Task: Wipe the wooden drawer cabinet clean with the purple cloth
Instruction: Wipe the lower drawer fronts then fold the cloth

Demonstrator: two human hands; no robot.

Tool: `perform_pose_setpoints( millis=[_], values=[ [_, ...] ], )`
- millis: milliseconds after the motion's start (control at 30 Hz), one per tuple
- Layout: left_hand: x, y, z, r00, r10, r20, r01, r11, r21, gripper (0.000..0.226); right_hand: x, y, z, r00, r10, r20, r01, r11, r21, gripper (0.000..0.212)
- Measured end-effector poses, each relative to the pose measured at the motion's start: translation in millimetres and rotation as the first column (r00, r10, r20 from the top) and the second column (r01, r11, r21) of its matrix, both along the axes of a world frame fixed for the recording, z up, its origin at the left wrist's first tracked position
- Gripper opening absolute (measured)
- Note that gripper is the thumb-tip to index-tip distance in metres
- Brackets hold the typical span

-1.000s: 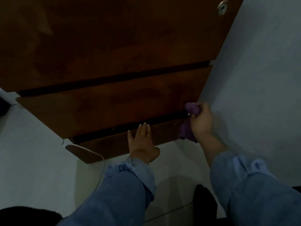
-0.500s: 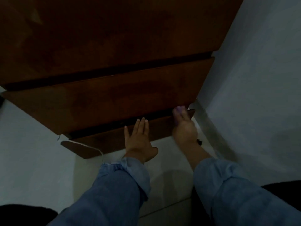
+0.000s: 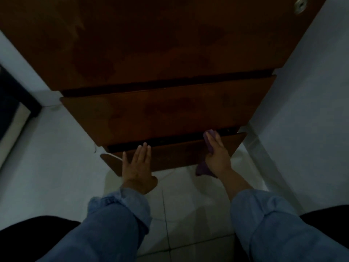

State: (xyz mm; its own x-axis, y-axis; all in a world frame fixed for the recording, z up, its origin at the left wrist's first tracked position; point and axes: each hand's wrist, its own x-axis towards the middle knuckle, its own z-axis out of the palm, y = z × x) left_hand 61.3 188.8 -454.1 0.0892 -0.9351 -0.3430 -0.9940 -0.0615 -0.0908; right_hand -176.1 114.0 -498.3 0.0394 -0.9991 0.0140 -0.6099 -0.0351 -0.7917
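The tall dark reddish-brown wooden drawer cabinet [image 3: 170, 53] has a smooth, varnished face with a dull sheen, mottled by darker patches in the low light. Its flat drawer fronts carry the same smooth brown finish. A small round silvery metal fitting [image 3: 300, 5] near its upper right edge catches the light with a bright gleam. The crumpled purple cloth [image 3: 203, 168] looks soft and matt, bunched into folds under the bare right hand [image 3: 217, 154]. The rolled-up blue denim sleeves [image 3: 120, 208] look coarse and matt. The pale tiled floor [image 3: 188, 214] is smooth and faintly glossy, crossed by thin grout lines. The white walls [image 3: 311, 110] look flat and matt.
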Motion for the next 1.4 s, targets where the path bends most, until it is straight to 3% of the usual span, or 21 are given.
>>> perform_pose_setpoints(
  millis=[100, 233, 367, 467, 533, 633, 800, 933, 1100, 1267, 1333, 1400],
  values=[
    [5, 2, -1, 0.999, 0.013, -0.048, -0.013, 1.0, 0.02, 0.102, 24, 8, 6, 0.998, -0.053, 0.021, 0.052, 0.998, 0.016, 0.074],
    [3, 2, -7, 0.996, 0.047, -0.074, -0.045, 0.999, 0.026, 0.104, 72, 33, 11, 0.989, 0.126, 0.076, -0.133, 0.987, 0.09, 0.082],
    [7, 0, -4, 0.995, 0.034, -0.096, -0.032, 0.999, 0.02, 0.101, 96, 36, 10, 0.974, 0.223, -0.034, -0.217, 0.969, 0.119, 0.082],
    [18, 4, 0, 0.995, 0.029, -0.1, -0.033, 0.999, -0.038, 0.093, 84, 34, 11, 0.962, 0.271, -0.043, -0.263, 0.955, 0.136, 0.084],
    [31, 13, -2, 0.991, 0.107, -0.082, -0.116, 0.987, -0.115, 0.086, 79, 35, 13, 0.959, 0.281, 0.023, -0.282, 0.949, 0.141, 0.084],
    [55, 28, -3, 0.971, 0.235, -0.037, -0.237, 0.967, -0.095, 0.085, 88, 36, 16, 0.965, 0.262, 0.0, -0.259, 0.956, 0.138, 0.082],
    [71, 34, -2, 0.973, 0.214, -0.087, -0.221, 0.972, -0.077, 0.091, 122, 45, 22, 0.993, 0.116, 0.01, -0.116, 0.98, 0.162, 0.077],
    [68, 35, -5, 0.969, 0.228, -0.093, -0.237, 0.967, -0.091, 0.095, 160, 60, 21, 0.972, 0.236, 0.017, -0.236, 0.958, 0.161, 0.08],
    [72, 36, -9, 0.967, 0.232, -0.11, -0.241, 0.967, -0.083, 0.094, 179, 60, 19, 0.971, 0.23, -0.06, -0.215, 0.958, 0.192, 0.08],
    [81, 40, -13, 0.968, 0.226, -0.105, -0.239, 0.962, -0.135, 0.09, 186, 59, 27, 0.974, 0.225, -0.034, -0.212, 0.952, 0.222, 0.072],
    [87, 43, -15, 0.954, 0.258, -0.153, -0.28, 0.949, -0.143, 0.091, 194, 60, 30, 0.968, 0.25, -0.032, -0.236, 0.944, 0.232, 0.071],
    [96, 45, -26, 0.898, 0.301, -0.319, -0.365, 0.917, -0.162, 0.092, 209, 66, 30, 0.954, 0.298, -0.018, -0.287, 0.931, 0.224, 0.071]
  ],
)
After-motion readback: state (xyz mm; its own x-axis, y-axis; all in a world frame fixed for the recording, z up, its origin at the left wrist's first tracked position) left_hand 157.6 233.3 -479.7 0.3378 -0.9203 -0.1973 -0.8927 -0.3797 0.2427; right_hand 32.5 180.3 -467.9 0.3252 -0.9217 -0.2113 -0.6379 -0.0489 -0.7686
